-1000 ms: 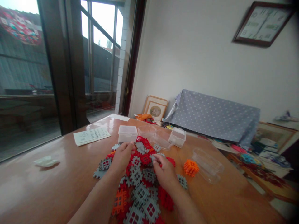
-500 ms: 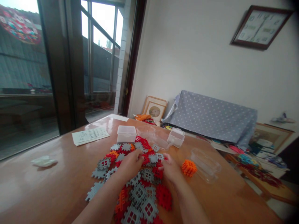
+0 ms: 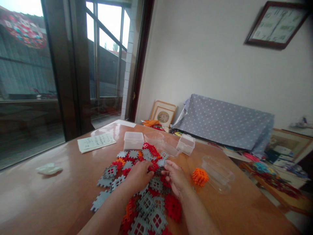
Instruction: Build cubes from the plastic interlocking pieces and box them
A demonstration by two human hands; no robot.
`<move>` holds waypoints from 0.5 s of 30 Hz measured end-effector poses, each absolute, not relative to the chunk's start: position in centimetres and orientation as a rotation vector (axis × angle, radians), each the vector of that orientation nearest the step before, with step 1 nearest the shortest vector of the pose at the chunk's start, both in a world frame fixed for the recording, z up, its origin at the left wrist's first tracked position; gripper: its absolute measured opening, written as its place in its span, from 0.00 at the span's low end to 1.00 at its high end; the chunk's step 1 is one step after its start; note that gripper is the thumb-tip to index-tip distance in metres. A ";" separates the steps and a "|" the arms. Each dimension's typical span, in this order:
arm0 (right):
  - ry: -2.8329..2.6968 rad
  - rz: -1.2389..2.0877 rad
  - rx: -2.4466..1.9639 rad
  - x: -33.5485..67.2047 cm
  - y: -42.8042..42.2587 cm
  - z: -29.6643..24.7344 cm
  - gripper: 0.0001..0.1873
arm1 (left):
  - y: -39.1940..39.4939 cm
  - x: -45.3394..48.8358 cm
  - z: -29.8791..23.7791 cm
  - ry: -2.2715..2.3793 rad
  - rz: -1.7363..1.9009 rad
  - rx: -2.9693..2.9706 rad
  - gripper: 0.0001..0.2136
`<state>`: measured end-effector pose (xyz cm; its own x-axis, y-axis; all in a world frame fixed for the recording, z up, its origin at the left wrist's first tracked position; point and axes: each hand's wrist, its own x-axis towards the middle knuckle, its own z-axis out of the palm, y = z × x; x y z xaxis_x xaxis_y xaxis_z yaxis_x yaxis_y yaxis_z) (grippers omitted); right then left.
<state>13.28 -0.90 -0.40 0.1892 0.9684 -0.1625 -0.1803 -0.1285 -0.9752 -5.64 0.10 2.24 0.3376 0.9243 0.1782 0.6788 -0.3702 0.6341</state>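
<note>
A heap of grey, red and orange interlocking plastic tiles, several with window cut-outs, lies on the table under both my hands. My left hand [image 3: 139,174] is over the middle of the heap, palm down, with thumb and index finger bent and apart; its other fingers are hidden. At the right side of the heap, my right hand [image 3: 175,176] has curled fingers at a dark grey tile [image 3: 160,170], which it seems to grip at the edge. A grey window tile [image 3: 156,184] and a red tile [image 3: 173,207] lie closer to me.
An orange block of joined tiles [image 3: 200,177] sits right of my hand, beside a clear plastic container [image 3: 218,176]. Behind the heap stand two translucent boxes, left [image 3: 133,141] and right [image 3: 186,144]. Written paper [image 3: 96,142] and a crumpled pale wrapper [image 3: 49,168] lie leftward.
My right hand has shifted slightly left and turned, its fingers more curled. A dark grey tile now shows between my hands. The left fingers have moved slightly downward.
</note>
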 end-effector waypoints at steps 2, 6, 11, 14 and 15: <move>-0.910 1.238 -1.264 13.0 -1.1 -0.2 0.26 | 0.1 -5.7 2.1 1.384 0.752 2.172 0.09; -1.015 1.219 -1.306 12.1 -1.5 0.5 0.31 | 0.3 -5.8 1.8 1.356 0.770 2.203 0.09; -1.141 1.155 -1.389 11.7 -1.7 0.7 0.31 | 0.4 -5.9 1.5 1.326 0.786 2.261 0.09; -1.250 1.109 -1.372 11.7 -1.8 0.6 0.29 | 0.4 -5.9 1.6 1.313 0.794 2.260 0.09; -1.281 1.088 -1.370 11.7 -1.9 0.6 0.28 | 0.4 -5.9 1.6 1.302 0.796 2.264 0.10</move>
